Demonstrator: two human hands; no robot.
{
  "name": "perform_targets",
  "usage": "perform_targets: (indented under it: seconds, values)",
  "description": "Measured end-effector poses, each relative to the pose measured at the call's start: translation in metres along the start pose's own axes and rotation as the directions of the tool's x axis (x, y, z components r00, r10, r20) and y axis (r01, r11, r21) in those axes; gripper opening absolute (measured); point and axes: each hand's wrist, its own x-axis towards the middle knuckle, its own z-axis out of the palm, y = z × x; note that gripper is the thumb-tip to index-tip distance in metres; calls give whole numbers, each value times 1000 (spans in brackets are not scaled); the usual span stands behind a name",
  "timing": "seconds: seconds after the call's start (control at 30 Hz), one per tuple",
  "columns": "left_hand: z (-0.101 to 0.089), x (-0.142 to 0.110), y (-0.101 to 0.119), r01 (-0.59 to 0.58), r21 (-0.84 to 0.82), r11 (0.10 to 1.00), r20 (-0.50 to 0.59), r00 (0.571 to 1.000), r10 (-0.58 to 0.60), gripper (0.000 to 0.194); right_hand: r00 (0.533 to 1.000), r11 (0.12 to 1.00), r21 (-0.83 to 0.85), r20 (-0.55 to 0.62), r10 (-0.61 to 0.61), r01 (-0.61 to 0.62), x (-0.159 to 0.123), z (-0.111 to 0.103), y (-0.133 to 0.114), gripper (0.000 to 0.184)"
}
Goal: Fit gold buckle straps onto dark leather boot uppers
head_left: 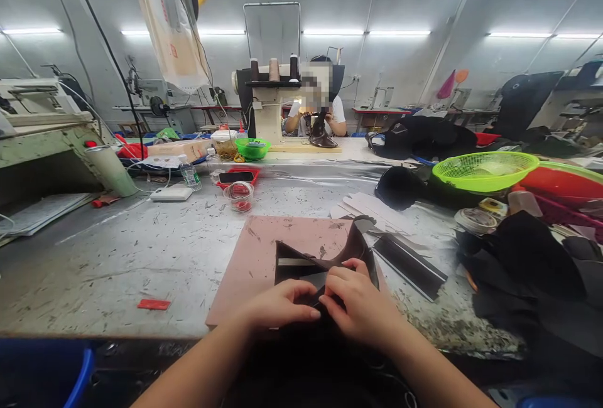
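A dark brown leather piece [360, 245], folded and curved, with a pale strip on its inner side, rests on a pinkish board [245, 257] in front of me. My left hand [285, 302] grips its near edge from the left, thumb on top and fingers curled. My right hand [348, 298] pinches the same edge from the right, its fingers bent close to my left thumb. The part between the fingertips is largely hidden. Just right of the board lies a flat dark strip [409, 263] with white lines, near several white paper pieces [372, 213].
Black material [527, 270] and a lime-green basket [485, 171] crowd the right side. At the back stand a sewing machine [268, 116] and a seated person [339, 113]. A red scrap [154, 304], clear tub [239, 196] and water bottle [190, 174] are on the left.
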Motion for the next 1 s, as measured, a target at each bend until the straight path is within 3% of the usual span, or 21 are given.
perform_targets:
  seconds: [0.07,0.1,0.13,0.17,0.2,0.23,0.27,0.33,0.37,0.5,0.63,0.8,0.9,1.0]
  values:
    - [2,7,0,49,77,996,-26,999,-47,17,969,999,37,-248,-13,23,-8,1,7,8]
    - [4,9,1,71,89,994,-24,997,-69,18,906,998,70,-421,31,-2,-13,1,13,13]
    - [5,11,2,85,79,993,-15,996,-84,17,815,989,137,-565,126,-58,-19,0,19,19]
    - [7,11,4,91,54,994,7,996,-92,16,731,959,252,-630,264,-129,-23,0,26,24]
    - [8,12,6,92,26,995,33,995,-93,14,684,895,401,-598,419,-198,-28,-1,32,27]
    - [10,12,9,87,3,996,59,994,-87,13,682,793,550,-477,555,-262,-32,-2,38,30]
    - [12,13,12,73,-8,997,79,994,-72,15,710,675,663,-301,637,-325,-35,-3,41,33]
    - [16,15,17,21,21,1000,92,995,-23,18,764,494,767,-9,645,-409,-38,-4,44,35]
    - [17,17,19,-7,59,998,86,996,1,16,779,452,791,50,625,-413,-39,-4,43,35]
    - [22,25,21,-36,158,987,18,999,33,17,810,395,849,65,583,-352,-38,-4,39,38]
    - [27,30,22,-51,110,993,37,998,47,14,830,429,837,52,556,-340,-37,-4,38,41]
    - [38,38,20,-15,106,994,-98,995,25,21,848,446,821,83,524,-357,-37,-5,38,40]
    - [44,42,15,8,56,998,-151,989,1,22,829,408,828,115,548,-384,-39,-4,42,43]
    - [47,44,8,8,30,1000,-188,982,-2,27,820,316,858,186,542,-404,-41,0,47,43]
